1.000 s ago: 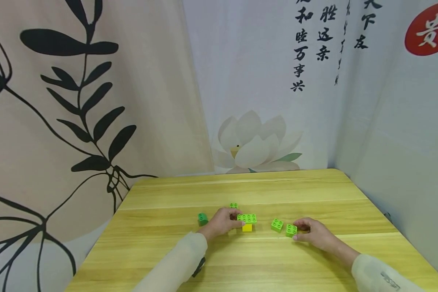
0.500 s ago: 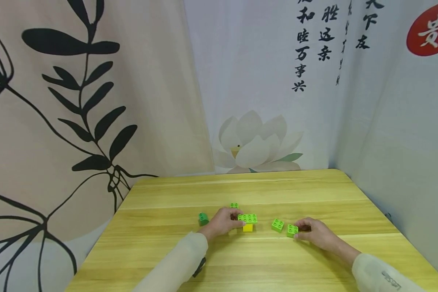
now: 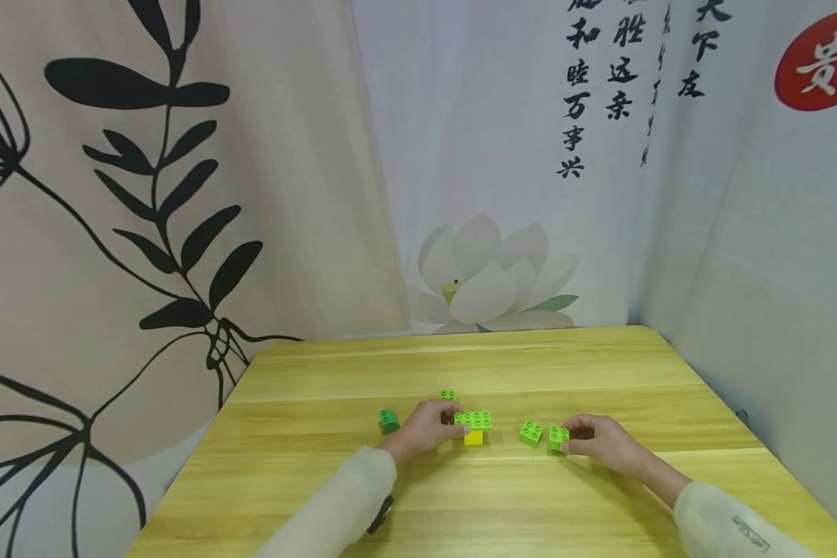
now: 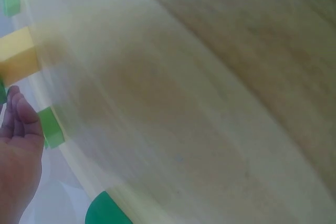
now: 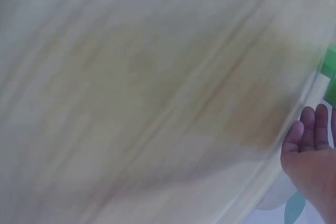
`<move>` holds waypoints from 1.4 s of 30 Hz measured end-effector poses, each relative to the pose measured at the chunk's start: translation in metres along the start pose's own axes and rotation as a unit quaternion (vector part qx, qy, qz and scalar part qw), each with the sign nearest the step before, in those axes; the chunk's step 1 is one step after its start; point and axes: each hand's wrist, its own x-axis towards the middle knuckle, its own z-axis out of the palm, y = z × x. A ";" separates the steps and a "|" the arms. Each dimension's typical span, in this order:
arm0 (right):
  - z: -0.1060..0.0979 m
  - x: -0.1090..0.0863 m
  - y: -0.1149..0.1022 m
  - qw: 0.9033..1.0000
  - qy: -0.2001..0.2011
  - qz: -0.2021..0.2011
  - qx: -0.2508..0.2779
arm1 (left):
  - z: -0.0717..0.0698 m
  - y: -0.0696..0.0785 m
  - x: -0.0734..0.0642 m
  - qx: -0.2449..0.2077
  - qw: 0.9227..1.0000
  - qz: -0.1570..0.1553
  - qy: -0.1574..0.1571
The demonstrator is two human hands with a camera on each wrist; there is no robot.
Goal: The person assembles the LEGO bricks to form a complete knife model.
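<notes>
In the head view my left hand (image 3: pixel 421 428) grips a long lime-green building brick (image 3: pixel 473 420) by its left end. Directly beneath that brick shows a yellow brick (image 3: pixel 473 438). My right hand (image 3: pixel 603 445) pinches a small lime-green brick (image 3: pixel 558 439) between thumb and fingers. Just left of it lies another small lime-green brick (image 3: pixel 531 433), a narrow gap away. The left wrist view catches the left hand (image 4: pixel 21 145) beside the yellow brick (image 4: pixel 18 53); in the right wrist view green bricks (image 5: pixel 329 64) appear at the edge above the right hand's fingers.
A dark green brick (image 3: pixel 388 421) with a rounded side lies left of the left hand. Behind that hand a lime-green brick (image 3: pixel 449 395) is partly hidden. The wooden table (image 3: pixel 502 504) ends at a printed curtain (image 3: pixel 321 194) along its back.
The right hand has shifted up slightly with its small lime-green brick, which now shows more of its front side. The left hand keeps its place on the long brick.
</notes>
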 end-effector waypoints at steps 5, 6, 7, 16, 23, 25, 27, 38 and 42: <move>0.000 0.005 -0.006 1.000 0.010 -0.005 -0.002 | 0.001 -0.001 0.001 -0.002 1.000 -0.003 0.001; 0.000 0.006 -0.008 1.000 0.013 -0.006 -0.006 | 0.001 -0.001 0.001 -0.001 1.000 -0.004 0.002; 0.000 0.007 -0.010 1.000 0.015 -0.008 -0.008 | 0.001 -0.001 0.001 0.000 1.000 -0.004 0.002; 0.011 0.019 -0.027 0.999 0.028 -0.022 -0.025 | -0.001 -0.001 -0.001 -0.014 1.000 -0.001 0.005; 0.022 0.030 -0.035 0.999 0.029 -0.029 -0.019 | -0.003 0.000 -0.004 -0.021 1.000 0.007 0.006; 0.023 0.033 -0.038 0.999 0.027 -0.032 -0.018 | -0.003 0.000 -0.005 -0.022 1.000 0.009 0.005; 0.025 0.035 -0.040 0.999 0.031 -0.033 -0.017 | -0.004 0.000 -0.005 -0.023 1.000 0.011 0.005; 0.036 0.049 -0.053 0.998 0.044 -0.028 -0.022 | -0.005 -0.007 -0.008 -0.033 0.999 0.016 0.005; 0.042 0.055 -0.058 0.998 0.048 -0.029 -0.019 | -0.005 -0.008 -0.008 -0.037 0.999 0.021 0.005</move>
